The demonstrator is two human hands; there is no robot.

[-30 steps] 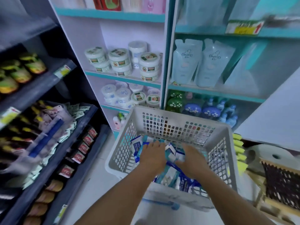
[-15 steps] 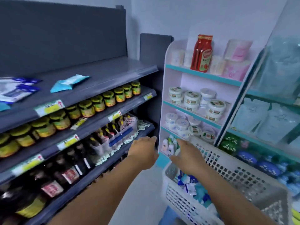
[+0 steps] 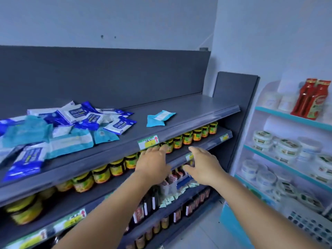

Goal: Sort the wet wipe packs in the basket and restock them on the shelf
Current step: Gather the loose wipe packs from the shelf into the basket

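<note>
My left hand point(image 3: 152, 165) and my right hand point(image 3: 202, 168) reach forward side by side, in front of the price rail point(image 3: 149, 141) of the top shelf point(image 3: 188, 108), a little under its edge. The fingers of both hands are spread and loose, and they hold nothing. I cannot see any pack between them.

The basket point(image 3: 309, 225) is low on my right, far under the price rail, and only its corner shows, so I cannot tell how many packs stay inside.

Above and left of the price rail lies the heap of wet wipe packs point(image 3: 62, 126), blue-white and teal ones mixed, some lying over the others. One teal pack point(image 3: 160, 117) lies alone just behind the rail, apart from the heap.

The risk I see: the heap is loose and near the shelf front, so a careless push could slide packs over the edge onto the jars point(image 3: 186, 137) below. Also my hands are close to those jars; a low reach could knock one. And the colours may stay mixed if I stack too fast.
</note>
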